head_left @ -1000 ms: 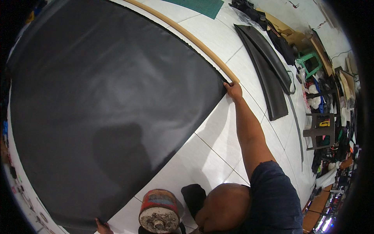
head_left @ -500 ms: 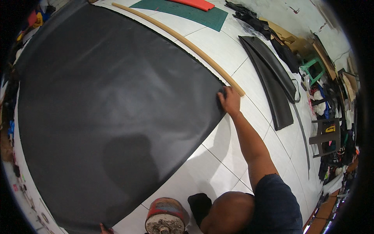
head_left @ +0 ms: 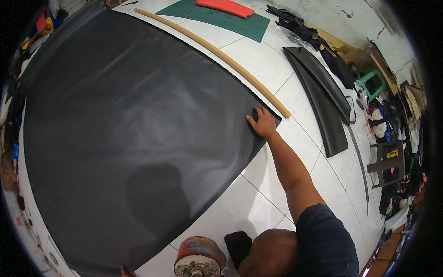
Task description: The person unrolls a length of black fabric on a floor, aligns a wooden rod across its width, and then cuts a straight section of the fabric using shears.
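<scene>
A large black sheet of leather-like material [head_left: 115, 106] lies spread over the white tiled floor, with a few soft ripples and a shadow on it. My right hand [head_left: 263, 123] rests on the sheet close to its right corner, fingers stretched out and apart, palm down, holding nothing. Only a small part of my left hand [head_left: 127, 272] shows at the bottom edge of the picture; one finger lies outstretched on the near edge of the sheet, and the rest is cut off.
Along the sheet's far right edge runs a long tan pole [head_left: 217, 53]. Beyond it lie a green cutting mat [head_left: 221, 21] and a red piece [head_left: 224, 7]. Folded black material [head_left: 318, 101] lies at right. A red round weight [head_left: 197, 256] stands by my knee. Stools and clutter line the wall.
My right hand has slid from the sheet's right corner a little inward, its fingers now flat on top. The corner shows uncovered. My left hand has stayed at the near edge.
</scene>
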